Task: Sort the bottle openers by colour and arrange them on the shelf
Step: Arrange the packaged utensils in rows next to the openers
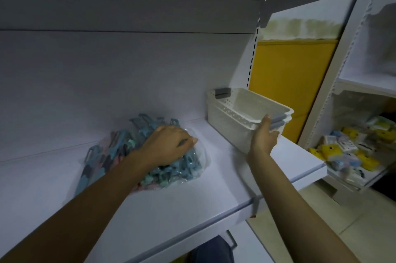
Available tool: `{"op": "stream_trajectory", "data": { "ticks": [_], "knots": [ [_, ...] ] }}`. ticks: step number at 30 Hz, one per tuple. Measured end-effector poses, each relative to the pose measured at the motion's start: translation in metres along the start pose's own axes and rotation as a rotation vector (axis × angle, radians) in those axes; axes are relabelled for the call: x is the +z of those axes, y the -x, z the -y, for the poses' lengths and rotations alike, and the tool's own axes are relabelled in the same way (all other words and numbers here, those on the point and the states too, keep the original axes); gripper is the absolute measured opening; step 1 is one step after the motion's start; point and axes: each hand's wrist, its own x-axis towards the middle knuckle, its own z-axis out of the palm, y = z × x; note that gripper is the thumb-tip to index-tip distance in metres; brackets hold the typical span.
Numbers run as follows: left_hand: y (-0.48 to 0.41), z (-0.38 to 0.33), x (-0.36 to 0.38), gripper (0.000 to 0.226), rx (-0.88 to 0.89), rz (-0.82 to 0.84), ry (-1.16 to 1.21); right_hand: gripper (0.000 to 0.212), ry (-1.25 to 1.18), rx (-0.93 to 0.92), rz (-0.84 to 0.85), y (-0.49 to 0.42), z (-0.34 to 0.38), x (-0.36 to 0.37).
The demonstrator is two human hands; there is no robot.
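Your left hand (pixel 169 144) clutches the bag of bottle openers (pixel 102 155) on the shelf (pixel 192 198); your right hand (pixel 264 136) grips the stacked baskets (pixel 231 112) by the near rim. Risk: they sit at the shelf end, so a skewed pull could tip them off.

1. A flat yellow panel (pixel 291 91) stands at the far right, just behind a white upright rail with a row of dark slots (pixel 252 57).
2. Further right, a white metal rack (pixel 342 52) carries a heap of small yellow, blue and white packets (pixel 351 151).
3. Pale floor tiles (pixel 368 220) lie near right.
4. A dark blue, blurred object (pixel 212 250) sits at the near edge.
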Motion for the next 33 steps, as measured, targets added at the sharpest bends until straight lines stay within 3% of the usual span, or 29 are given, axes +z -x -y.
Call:
{"op": "stream_trajectory", "data": {
  "ticks": [4, 7, 10, 12, 15, 17, 19, 21, 22, 26, 29, 31, 33],
  "knots": [
    [0.016, 0.008, -0.010, 0.053, -0.068, -0.117, 0.094, 0.044, -0.058, -0.098, 0.042, 0.069, -0.036, -0.002],
    [0.039, 0.019, -0.023, 0.049, -0.181, -0.235, 0.153, 0.027, 0.146, -0.337, 0.367, 0.113, -0.059, 0.012],
    [0.067, 0.035, -0.033, 0.049, -0.344, -0.346, 0.209, 0.061, 0.569, -0.700, 0.674, 0.132, -0.063, 0.036],
    [0.091, 0.049, -0.034, 0.052, -0.444, -0.335, 0.247, 0.068, 0.811, -0.840, 0.841, 0.137, -0.062, 0.055],
    [0.133, 0.065, -0.023, 0.056, -0.532, -0.190, 0.257, 0.035, 0.938, -0.979, 1.054, 0.126, -0.061, 0.074],
    [0.158, 0.068, -0.016, 0.054, -0.565, -0.171, 0.316, 0.028, 0.920, -0.928, 1.092, 0.112, -0.055, 0.082],
    [0.169, 0.067, -0.012, 0.053, -0.590, -0.202, 0.345, 0.031, 1.067, -0.929, 0.989, 0.106, -0.054, 0.088],
    [0.168, 0.065, -0.011, 0.054, -0.595, -0.218, 0.357, 0.034, 1.239, -1.110, 0.791, 0.116, -0.057, 0.095],
    [0.166, 0.064, -0.011, 0.053, -0.598, -0.226, 0.362, 0.036, 1.234, -1.198, 0.782, 0.127, -0.059, 0.097],
    [0.163, 0.068, -0.011, 0.041, -0.725, -0.352, 0.442, 0.045, 1.222, -1.235, 1.104, 0.162, -0.071, 0.098],
    [0.165, 0.070, -0.013, 0.045, -0.883, -0.440, 0.417, 0.038, 1.196, -1.207, 1.135, 0.157, -0.077, 0.096],
    [0.164, 0.070, -0.015, 0.063, -0.930, -0.414, 0.400, 0.035, 1.134, -1.194, 1.152, 0.154, -0.076, 0.096],
    [0.164, 0.074, -0.018, 0.069, -0.952, -0.375, 0.425, 0.032, 1.089, -1.169, 1.155, 0.152, -0.075, 0.099]
  ]
}}
